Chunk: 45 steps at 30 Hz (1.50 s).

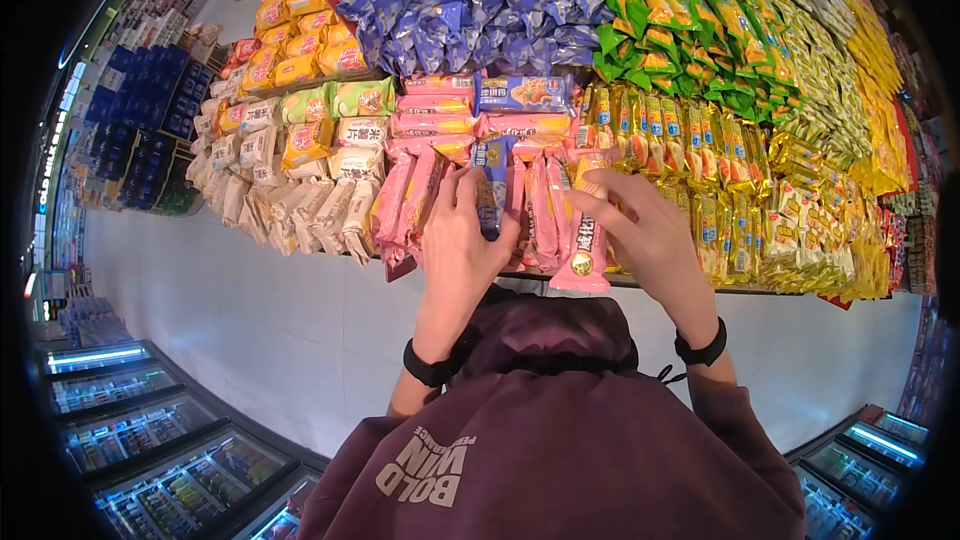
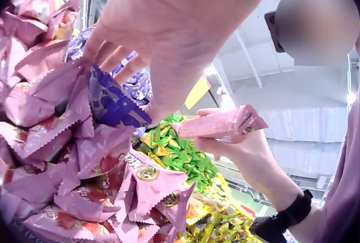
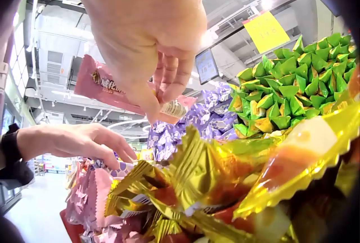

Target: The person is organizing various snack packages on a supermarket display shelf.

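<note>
In the head view my left hand (image 1: 460,240) is at the front of the pink wafer packets (image 1: 400,190), fingers and thumb on either side of a blue snack packet (image 1: 491,185). The left wrist view shows this blue packet's crimped end standing among pink ones, the thumb at its right side. My right hand (image 1: 652,235) pinches a pink wafer packet (image 1: 583,240) by its long sides, its near end pointing toward my body. Seen from the right wrist, that pink packet (image 3: 104,85) is held up above the pile.
Cream packets (image 1: 290,195) and yellow-orange packs (image 1: 310,35) lie to the left. Blue packets (image 1: 480,0) are heaped behind, green ones (image 1: 700,30) back right, gold ones (image 1: 700,140) on the right. Glass-fronted fridges (image 1: 200,470) stand behind me across the pale floor (image 1: 270,300).
</note>
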Each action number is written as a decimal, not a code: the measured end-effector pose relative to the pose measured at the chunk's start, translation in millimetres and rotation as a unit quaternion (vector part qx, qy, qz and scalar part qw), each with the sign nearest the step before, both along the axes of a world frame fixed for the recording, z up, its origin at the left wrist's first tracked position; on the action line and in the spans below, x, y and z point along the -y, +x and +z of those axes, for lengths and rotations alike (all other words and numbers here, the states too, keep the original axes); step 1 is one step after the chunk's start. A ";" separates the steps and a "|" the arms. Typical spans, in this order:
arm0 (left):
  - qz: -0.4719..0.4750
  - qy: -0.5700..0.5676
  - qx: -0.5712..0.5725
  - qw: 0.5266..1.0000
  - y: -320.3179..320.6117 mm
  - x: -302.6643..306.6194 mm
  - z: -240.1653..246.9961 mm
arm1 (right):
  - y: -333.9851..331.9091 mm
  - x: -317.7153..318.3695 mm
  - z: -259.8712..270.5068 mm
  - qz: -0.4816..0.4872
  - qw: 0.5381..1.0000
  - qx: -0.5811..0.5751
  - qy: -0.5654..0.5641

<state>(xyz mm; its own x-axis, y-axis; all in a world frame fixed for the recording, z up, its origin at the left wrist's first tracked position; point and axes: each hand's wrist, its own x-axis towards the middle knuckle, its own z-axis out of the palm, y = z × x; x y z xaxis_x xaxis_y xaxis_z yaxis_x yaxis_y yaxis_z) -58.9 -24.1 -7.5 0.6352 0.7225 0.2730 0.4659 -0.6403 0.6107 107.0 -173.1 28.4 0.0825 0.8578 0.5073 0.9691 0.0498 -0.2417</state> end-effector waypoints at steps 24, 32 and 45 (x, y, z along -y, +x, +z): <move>0.075 -0.335 0.300 0.890 -59.7 -44.0 19.3 | 15.2 -81.6 32.3 0.267 0.945 0.157 -0.103; 0.074 -0.325 0.275 0.902 -64.9 -31.5 14.5 | 7.8 -141.5 -10.0 0.288 0.914 0.176 -0.225; 0.106 -0.315 0.264 0.906 -59.2 -30.7 26.8 | 34.9 -135.4 3.7 0.292 0.938 0.086 -0.166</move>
